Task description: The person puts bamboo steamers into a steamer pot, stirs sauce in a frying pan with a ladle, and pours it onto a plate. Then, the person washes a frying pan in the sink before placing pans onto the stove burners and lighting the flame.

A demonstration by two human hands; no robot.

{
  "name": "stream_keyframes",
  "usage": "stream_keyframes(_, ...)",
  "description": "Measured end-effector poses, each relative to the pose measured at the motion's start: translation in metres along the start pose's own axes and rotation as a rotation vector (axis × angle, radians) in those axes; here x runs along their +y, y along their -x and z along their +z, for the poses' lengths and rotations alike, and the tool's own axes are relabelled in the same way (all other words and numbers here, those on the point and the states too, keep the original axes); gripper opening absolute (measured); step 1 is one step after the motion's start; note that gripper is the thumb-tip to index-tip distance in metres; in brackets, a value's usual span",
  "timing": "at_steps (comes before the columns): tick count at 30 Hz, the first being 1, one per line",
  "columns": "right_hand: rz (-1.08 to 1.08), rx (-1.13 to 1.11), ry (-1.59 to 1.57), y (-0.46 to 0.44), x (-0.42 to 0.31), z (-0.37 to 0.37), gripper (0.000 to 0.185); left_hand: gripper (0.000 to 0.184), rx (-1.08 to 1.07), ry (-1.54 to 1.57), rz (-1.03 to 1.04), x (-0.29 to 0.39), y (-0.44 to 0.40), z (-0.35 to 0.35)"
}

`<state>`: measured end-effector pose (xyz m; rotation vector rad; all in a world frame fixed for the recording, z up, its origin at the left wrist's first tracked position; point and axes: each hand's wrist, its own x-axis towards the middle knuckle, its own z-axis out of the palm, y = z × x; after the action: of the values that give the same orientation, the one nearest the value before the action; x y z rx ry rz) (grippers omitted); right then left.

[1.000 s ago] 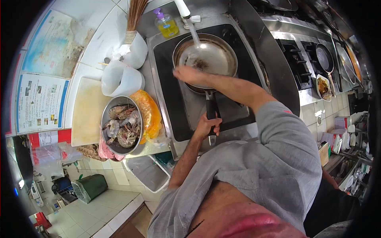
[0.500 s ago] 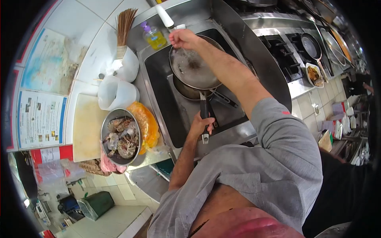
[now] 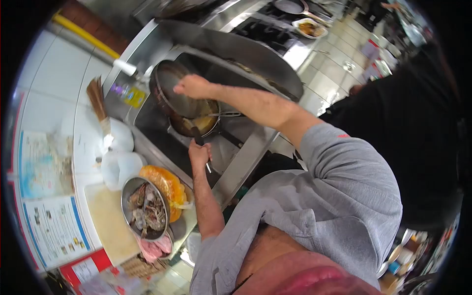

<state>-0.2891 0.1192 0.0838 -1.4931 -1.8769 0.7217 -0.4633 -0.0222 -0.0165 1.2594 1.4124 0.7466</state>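
Note:
My left hand is wrapped round the black handle of a frying pan over the sink. The pan is tilted steeply, its inside turned toward my right hand. My right hand is closed against or just over the pan's inner face; whatever its fingers hold is hidden. Under the tilted pan, another pan rests in the sink with yellowish liquid in it, and a metal handle sticks out beside it.
A soap bottle and a white-handled tap are at the sink's far left. Left of the sink are a twig brush, white plastic containers, a bowl of shellfish, an orange bag and a cutting board. A person in black stands at right.
The frying pan has tipped from nearly level, with cloudy water in it, to a steep tilt, and the water seems mostly gone. My view has turned, and both hands keep their places on the pan.

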Motion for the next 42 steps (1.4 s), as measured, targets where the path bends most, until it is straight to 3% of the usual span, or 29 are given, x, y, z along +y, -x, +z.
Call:
stream_keyframes(5, -0.026, 0.253, 0.112, 0.121, 0.023, -0.018, 0.021, 0.045, 0.056, -0.14, -0.025, -0.011, -0.001, 0.001)
stream_keyframes(6, -0.006, 0.29, 0.073, 0.144, 0.021, -0.021, 0.018, 0.032, 0.147, -0.289, 0.09, -0.027, -0.014, 0.0)
stream_keyframes(7, -0.003, 0.291, 0.008, 0.174, 0.009, -0.034, 0.016, 0.029, 0.084, -0.327, 0.234, -0.075, -0.051, -0.013)
stream_keyframes(8, 0.022, 0.357, -0.018, 0.195, 0.009, -0.032, 0.017, 0.027, -0.014, -0.078, 0.05, -0.024, -0.021, 0.0)
stream_keyframes(11, -0.023, 0.446, -0.157, 0.248, 0.016, -0.029, 0.02, 0.018, 0.073, 0.103, -0.06, -0.002, -0.023, 0.015)
stream_keyframes(14, 0.056, 0.375, -0.189, 0.295, 0.018, -0.036, 0.022, 0.009, 0.076, 0.224, -0.084, 0.026, -0.021, 0.033)
stream_keyframes(22, 0.093, 0.472, -0.15, 0.407, 0.027, -0.074, 0.016, 0.023, 0.071, 0.284, -0.003, 0.044, -0.026, 0.045)
stream_keyframes(26, 0.161, 0.502, -0.193, 0.443, 0.036, -0.069, 0.014, 0.028, -0.242, 0.653, -0.03, 0.056, -0.037, 0.033)
stream_keyframes(32, 0.262, 0.495, -0.24, 0.471, 0.037, -0.057, 0.015, 0.034, -0.394, 0.847, 0.078, 0.07, -0.024, 0.04)
stream_keyframes(34, 0.248, 0.501, -0.361, 0.476, 0.034, -0.055, 0.016, 0.035, -0.569, 0.925, -0.067, 0.079, -0.014, 0.038)
stream_keyframes(35, 0.294, 0.466, -0.367, 0.48, 0.03, -0.057, 0.016, 0.036, -0.507, 0.951, 0.036, 0.073, -0.023, 0.043)
stream_keyframes(37, 0.374, 0.435, -0.421, 0.481, 0.026, -0.057, 0.017, 0.039, -0.385, 0.907, 0.039, 0.091, 0.003, 0.052)
stream_keyframes(38, 0.386, 0.413, -0.472, 0.481, 0.026, -0.055, 0.016, 0.038, -0.156, 0.76, -0.004, 0.119, 0.043, 0.063)
stream_keyframes(40, 0.482, 0.35, -0.477, 0.481, 0.028, -0.056, 0.016, 0.033, -0.397, 0.938, 0.046, 0.082, -0.017, 0.045)
stream_keyframes(42, 0.454, 0.409, -0.525, 0.486, 0.039, -0.048, 0.014, 0.032, -0.342, 0.941, 0.046, 0.08, -0.022, 0.047)
